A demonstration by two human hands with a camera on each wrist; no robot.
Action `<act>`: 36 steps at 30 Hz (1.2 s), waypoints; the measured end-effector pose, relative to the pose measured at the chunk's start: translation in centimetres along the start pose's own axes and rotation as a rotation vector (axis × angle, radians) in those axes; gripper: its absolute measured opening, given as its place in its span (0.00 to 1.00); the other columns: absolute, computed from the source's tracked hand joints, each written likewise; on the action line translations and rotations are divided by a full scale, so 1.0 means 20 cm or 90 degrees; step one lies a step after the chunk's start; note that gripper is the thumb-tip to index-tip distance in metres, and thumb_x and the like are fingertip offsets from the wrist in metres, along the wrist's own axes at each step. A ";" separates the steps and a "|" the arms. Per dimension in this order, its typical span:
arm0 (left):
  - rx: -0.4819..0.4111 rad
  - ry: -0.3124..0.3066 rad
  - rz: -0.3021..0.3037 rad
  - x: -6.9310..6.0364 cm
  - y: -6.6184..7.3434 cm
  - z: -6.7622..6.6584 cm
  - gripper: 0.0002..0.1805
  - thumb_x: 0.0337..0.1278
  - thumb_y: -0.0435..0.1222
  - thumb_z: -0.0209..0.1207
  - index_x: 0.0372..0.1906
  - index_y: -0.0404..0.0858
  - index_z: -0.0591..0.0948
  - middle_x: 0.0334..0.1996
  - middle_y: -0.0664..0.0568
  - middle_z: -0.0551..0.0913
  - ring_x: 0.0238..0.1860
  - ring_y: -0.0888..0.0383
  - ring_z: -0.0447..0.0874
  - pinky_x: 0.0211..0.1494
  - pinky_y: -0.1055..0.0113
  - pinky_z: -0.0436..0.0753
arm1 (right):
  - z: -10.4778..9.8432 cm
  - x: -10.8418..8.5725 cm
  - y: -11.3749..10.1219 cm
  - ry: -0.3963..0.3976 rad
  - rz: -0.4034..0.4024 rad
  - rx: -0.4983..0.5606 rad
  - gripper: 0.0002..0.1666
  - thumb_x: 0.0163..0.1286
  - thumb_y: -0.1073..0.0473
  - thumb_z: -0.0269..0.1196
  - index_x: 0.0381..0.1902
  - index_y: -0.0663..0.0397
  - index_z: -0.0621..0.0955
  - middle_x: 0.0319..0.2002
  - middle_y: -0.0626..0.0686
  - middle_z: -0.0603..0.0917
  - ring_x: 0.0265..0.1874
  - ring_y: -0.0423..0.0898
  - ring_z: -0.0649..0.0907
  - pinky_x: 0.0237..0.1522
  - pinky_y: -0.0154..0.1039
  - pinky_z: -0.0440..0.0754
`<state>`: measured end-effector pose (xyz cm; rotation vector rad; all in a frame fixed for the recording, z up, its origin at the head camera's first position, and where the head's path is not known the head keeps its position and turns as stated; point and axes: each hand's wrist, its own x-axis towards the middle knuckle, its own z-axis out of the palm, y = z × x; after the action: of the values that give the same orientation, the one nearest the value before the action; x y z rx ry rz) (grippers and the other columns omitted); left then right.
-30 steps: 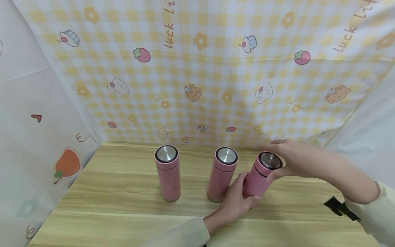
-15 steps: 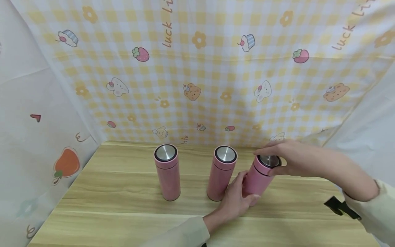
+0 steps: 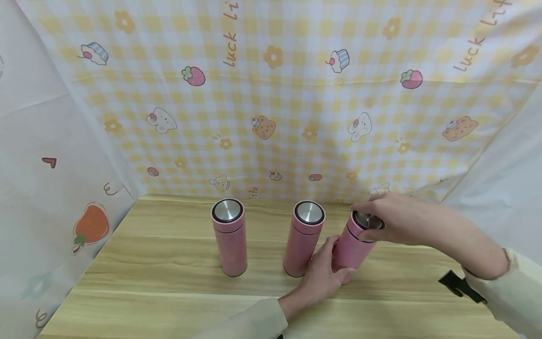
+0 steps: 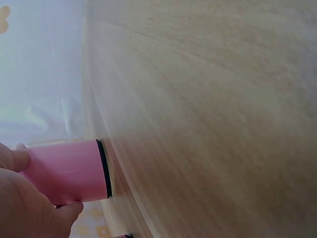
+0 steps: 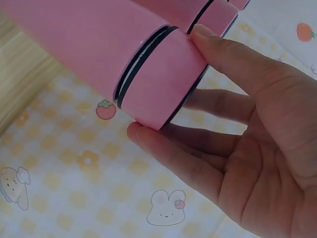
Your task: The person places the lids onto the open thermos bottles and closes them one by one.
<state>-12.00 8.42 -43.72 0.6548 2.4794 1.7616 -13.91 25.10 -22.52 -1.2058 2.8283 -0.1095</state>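
Three pink thermos bottles with silver-topped lids stand on the wooden table in the head view. Around the body of the rightmost thermos [image 3: 352, 252], my left hand [image 3: 323, 275] curls its fingers and thumb; this thermos leans slightly in that view. The left wrist view shows the hand [image 4: 29, 203] low on the bottle, near its dark base edge. My right hand [image 3: 400, 219] grips the lid [image 5: 166, 74] from above, thumb on one side and fingers on the other. A narrow dark seam with a light line separates lid and body in the right wrist view.
The middle thermos [image 3: 301, 245] stands close to the left hand's fingers, and the left thermos [image 3: 232, 247] is farther off. A yellow checked cloth [image 3: 271, 94] hangs behind the table [image 3: 169, 263]. White cloth [image 3: 46, 117] walls the left side.
My right hand has turned on the lid, its thumb moving left across the front and its fingers covering more of the top. The left hand and the bottles stay about where they were.
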 end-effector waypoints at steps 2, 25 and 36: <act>0.001 -0.001 -0.002 0.00 0.00 0.00 0.37 0.60 0.38 0.71 0.71 0.49 0.67 0.62 0.62 0.75 0.60 0.66 0.73 0.64 0.63 0.75 | 0.01 0.01 0.00 0.013 -0.004 -0.010 0.18 0.61 0.54 0.76 0.46 0.51 0.83 0.26 0.40 0.73 0.22 0.33 0.71 0.19 0.31 0.72; 0.008 -0.007 -0.007 -0.01 0.01 0.00 0.37 0.60 0.40 0.72 0.71 0.49 0.66 0.62 0.62 0.75 0.60 0.66 0.73 0.64 0.63 0.75 | 0.00 -0.05 0.04 0.023 -0.023 0.001 0.39 0.62 0.45 0.75 0.66 0.56 0.77 0.52 0.51 0.82 0.45 0.47 0.83 0.44 0.46 0.85; 0.010 -0.008 -0.007 -0.01 0.01 0.00 0.37 0.61 0.41 0.71 0.71 0.49 0.66 0.62 0.61 0.75 0.60 0.66 0.73 0.63 0.63 0.76 | -0.03 -0.05 0.05 -0.001 -0.106 0.025 0.34 0.56 0.65 0.78 0.62 0.49 0.82 0.59 0.50 0.81 0.56 0.50 0.82 0.50 0.47 0.85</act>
<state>-11.75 8.30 -43.56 0.6486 2.4860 1.7314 -14.05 26.53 -22.04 -1.4309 2.7064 -0.1717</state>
